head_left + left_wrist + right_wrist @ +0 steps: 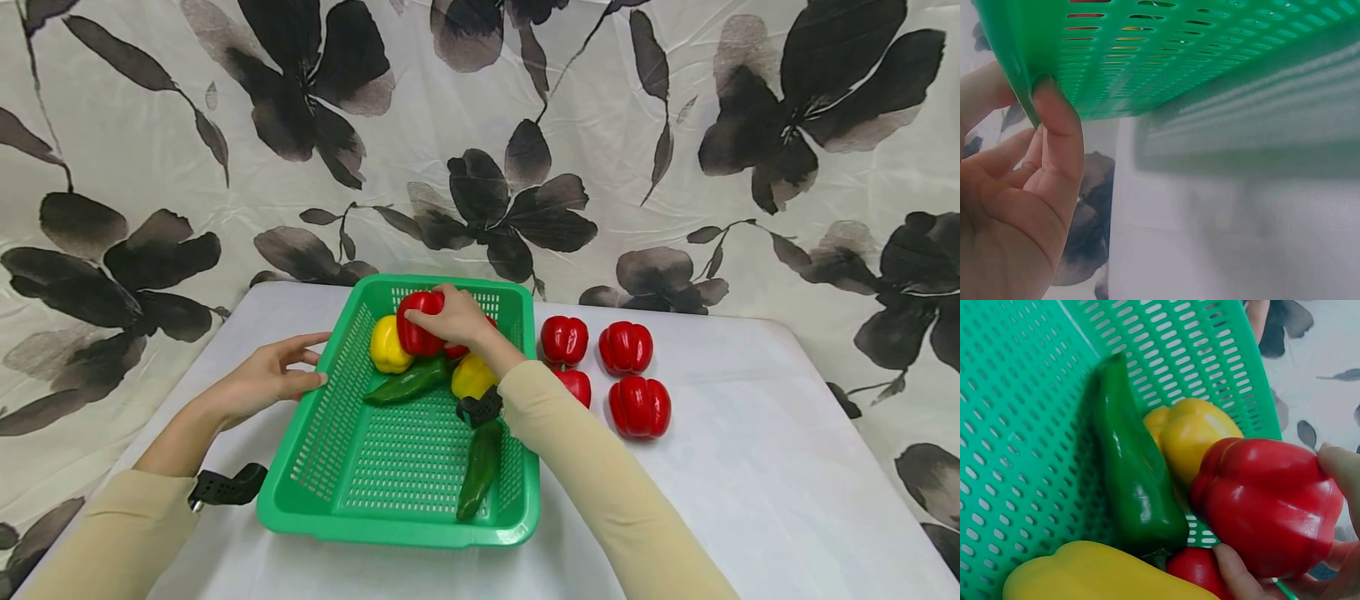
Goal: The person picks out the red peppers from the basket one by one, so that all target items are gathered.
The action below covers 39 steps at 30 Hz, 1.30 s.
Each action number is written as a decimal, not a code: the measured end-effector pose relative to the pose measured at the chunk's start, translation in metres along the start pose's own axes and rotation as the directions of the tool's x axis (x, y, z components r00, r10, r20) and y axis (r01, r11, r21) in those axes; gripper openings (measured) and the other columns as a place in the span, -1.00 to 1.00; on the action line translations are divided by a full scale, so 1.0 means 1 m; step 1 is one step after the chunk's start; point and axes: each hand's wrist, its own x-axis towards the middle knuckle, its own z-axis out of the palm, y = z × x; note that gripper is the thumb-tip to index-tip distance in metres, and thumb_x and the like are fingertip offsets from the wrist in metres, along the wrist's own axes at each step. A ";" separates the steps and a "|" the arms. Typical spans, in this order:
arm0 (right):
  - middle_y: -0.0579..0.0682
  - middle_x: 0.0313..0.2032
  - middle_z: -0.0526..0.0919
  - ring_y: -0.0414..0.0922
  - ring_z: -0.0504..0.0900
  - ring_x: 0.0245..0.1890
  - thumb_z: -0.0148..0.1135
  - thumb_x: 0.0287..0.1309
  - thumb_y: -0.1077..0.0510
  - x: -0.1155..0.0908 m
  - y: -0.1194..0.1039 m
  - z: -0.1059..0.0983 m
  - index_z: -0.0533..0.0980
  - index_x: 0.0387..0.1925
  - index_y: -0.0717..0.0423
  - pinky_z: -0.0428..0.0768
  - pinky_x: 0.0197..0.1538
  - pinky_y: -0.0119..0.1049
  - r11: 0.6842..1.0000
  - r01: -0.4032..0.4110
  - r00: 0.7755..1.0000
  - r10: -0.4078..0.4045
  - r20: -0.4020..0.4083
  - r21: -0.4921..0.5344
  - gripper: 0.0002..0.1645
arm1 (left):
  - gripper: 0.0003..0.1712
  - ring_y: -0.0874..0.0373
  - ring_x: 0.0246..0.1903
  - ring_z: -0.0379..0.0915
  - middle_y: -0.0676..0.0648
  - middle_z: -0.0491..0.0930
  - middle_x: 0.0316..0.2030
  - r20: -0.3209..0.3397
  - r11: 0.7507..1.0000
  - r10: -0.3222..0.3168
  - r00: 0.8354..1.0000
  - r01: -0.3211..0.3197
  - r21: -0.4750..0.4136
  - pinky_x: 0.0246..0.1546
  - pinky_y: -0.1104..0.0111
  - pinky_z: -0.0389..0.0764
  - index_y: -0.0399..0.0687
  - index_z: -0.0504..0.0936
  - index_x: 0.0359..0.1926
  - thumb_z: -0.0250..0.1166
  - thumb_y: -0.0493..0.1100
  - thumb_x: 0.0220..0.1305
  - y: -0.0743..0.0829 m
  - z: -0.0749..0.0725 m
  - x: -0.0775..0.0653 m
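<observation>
My right hand [461,320] grips a red bell pepper [1266,506] over the far part of a green perforated basket [397,533]. My left hand [258,380] pinches the basket's left rim, thumb on the outer wall in the left wrist view. Inside, a yellow bell pepper [387,347] sits left of the held pepper, with a long green pepper [408,382] in front. A second yellow pepper [472,379] lies partly under the right wrist. Another red pepper [1199,569] is mostly hidden by the hand. A second green pepper [478,472] lies along the right wall.
Several red bell peppers [640,407] stand on the white table [750,467] just right of the basket, one partly behind the right sleeve [592,475]. A floral cloth [660,217] hangs behind the table's far edge. Each wrist wears a black strap [231,485].
</observation>
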 end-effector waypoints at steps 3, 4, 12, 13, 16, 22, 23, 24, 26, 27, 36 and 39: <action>0.13 0.13 0.36 0.03 0.46 0.01 0.20 0.08 -0.17 -0.001 0.001 -0.002 0.20 0.27 0.06 0.66 -0.33 -0.17 1.000 0.004 1.000 -0.004 0.001 0.020 -0.20 | -0.16 0.06 -0.23 0.55 -0.34 0.34 0.06 -0.001 1.000 -0.001 1.000 0.001 0.002 -0.22 0.26 0.62 -0.13 -0.02 0.41 0.21 -0.11 0.23 0.001 0.000 0.000; 0.13 0.13 0.37 0.03 0.47 0.00 0.20 0.08 -0.17 -0.001 0.001 -0.003 0.20 0.27 0.07 0.66 -0.32 -0.17 1.000 0.005 1.000 -0.005 0.000 0.027 -0.20 | -0.16 0.06 -0.23 0.55 -0.34 0.34 0.06 0.000 1.000 0.000 1.000 0.000 0.003 -0.21 0.26 0.62 -0.13 -0.02 0.41 0.21 -0.11 0.23 0.001 0.001 0.000; 0.09 0.12 0.42 0.00 0.48 -0.03 0.20 0.07 -0.18 -0.007 0.002 -0.008 0.17 0.27 0.07 0.66 -0.27 -0.17 0.998 0.016 1.000 -0.016 0.005 0.068 -0.18 | -0.16 0.09 -0.23 0.55 -0.35 0.33 0.06 0.006 1.000 0.007 1.000 -0.007 -0.009 -0.20 0.27 0.62 -0.14 -0.04 0.41 0.21 -0.12 0.23 0.001 0.001 -0.001; 0.09 0.12 0.42 0.00 0.48 -0.03 0.20 0.07 -0.18 -0.008 0.001 -0.009 0.18 0.27 0.07 0.65 -0.26 -0.17 0.997 0.018 1.000 -0.019 0.005 0.078 -0.19 | -0.16 0.09 -0.23 0.55 -0.35 0.33 0.06 0.006 1.000 0.007 1.000 -0.007 -0.009 -0.21 0.27 0.62 -0.15 -0.04 0.41 0.21 -0.12 0.23 0.002 0.001 -0.001; 0.08 0.11 0.43 0.00 0.48 -0.02 0.21 0.07 -0.17 -0.010 -0.001 -0.011 0.20 0.25 0.08 0.65 -0.22 -0.16 0.995 0.035 0.999 -0.035 0.001 0.095 -0.21 | -0.16 0.09 -0.24 0.55 -0.35 0.33 0.06 0.005 1.000 0.006 1.000 -0.006 -0.009 -0.21 0.27 0.62 -0.14 -0.04 0.41 0.21 -0.12 0.23 0.002 0.001 -0.001; 0.06 0.12 0.42 -0.02 0.48 -0.01 0.18 0.09 -0.18 -0.016 -0.007 -0.018 0.19 0.27 0.05 0.64 -0.20 -0.20 0.994 0.084 0.996 -0.086 0.023 0.063 -0.21 | -0.16 0.09 -0.24 0.55 -0.35 0.33 0.07 0.008 1.000 0.003 1.000 -0.003 -0.007 -0.22 0.28 0.62 -0.14 -0.04 0.41 0.21 -0.13 0.23 0.002 0.000 -0.001; 0.06 0.12 0.43 -0.02 0.48 -0.01 0.18 0.09 -0.18 -0.017 -0.008 -0.020 0.19 0.27 0.05 0.63 -0.19 -0.22 0.994 0.095 0.995 -0.096 0.024 0.055 -0.21 | -0.16 0.09 -0.24 0.55 -0.35 0.33 0.07 0.009 1.000 0.003 1.000 -0.003 -0.006 -0.22 0.28 0.62 -0.14 -0.04 0.41 0.21 -0.13 0.23 0.002 0.000 -0.001; 0.05 0.12 0.43 -0.03 0.48 -0.01 0.17 0.09 -0.18 -0.018 -0.009 -0.021 0.19 0.27 0.05 0.62 -0.17 -0.24 0.993 0.107 0.994 -0.108 0.025 0.049 -0.21 | -0.16 0.09 -0.24 0.55 -0.35 0.34 0.07 0.010 1.000 0.003 1.000 -0.003 -0.006 -0.22 0.28 0.62 -0.14 -0.04 0.41 0.20 -0.13 0.23 0.002 0.000 -0.001; 0.03 0.12 0.44 -0.05 0.48 0.00 0.17 0.09 -0.18 -0.021 -0.011 -0.024 0.20 0.28 0.03 0.60 -0.15 -0.27 0.991 0.130 0.991 -0.131 0.029 0.034 -0.22 | -0.16 0.09 -0.24 0.55 -0.35 0.34 0.07 0.012 1.000 0.004 1.000 -0.004 -0.008 -0.22 0.28 0.62 -0.14 -0.04 0.41 0.20 -0.14 0.23 0.002 0.000 -0.001; 0.02 0.11 0.44 -0.06 0.47 0.00 0.17 0.09 -0.18 -0.022 -0.012 -0.026 0.21 0.27 0.02 0.59 -0.13 -0.28 0.989 0.142 0.989 -0.143 0.031 0.028 -0.23 | -0.16 0.09 -0.24 0.56 -0.35 0.34 0.07 0.013 1.000 0.005 1.000 -0.005 -0.010 -0.21 0.28 0.62 -0.15 -0.04 0.41 0.20 -0.14 0.23 0.002 0.000 -0.001; 0.02 0.12 0.41 -0.02 0.48 0.00 0.21 0.10 -0.11 -0.040 -0.017 -0.046 0.23 0.25 -0.09 0.64 -0.19 -0.17 0.978 0.165 0.981 -0.176 0.086 0.127 -0.30 | -0.15 0.10 -0.23 0.55 -0.35 0.33 0.07 0.014 1.000 0.002 1.000 -0.002 -0.005 -0.21 0.28 0.61 -0.14 -0.05 0.41 0.20 -0.13 0.24 0.003 0.000 0.000; 0.01 0.13 0.41 -0.02 0.48 -0.01 0.21 0.10 -0.10 -0.046 -0.016 -0.051 0.23 0.26 -0.10 0.64 -0.18 -0.17 0.977 0.169 0.979 -0.182 0.094 0.132 -0.30 | -0.15 0.10 -0.23 0.55 -0.35 0.33 0.07 0.016 1.000 0.005 1.000 -0.005 -0.007 -0.22 0.28 0.61 -0.14 -0.05 0.41 0.20 -0.13 0.24 0.003 0.000 -0.001</action>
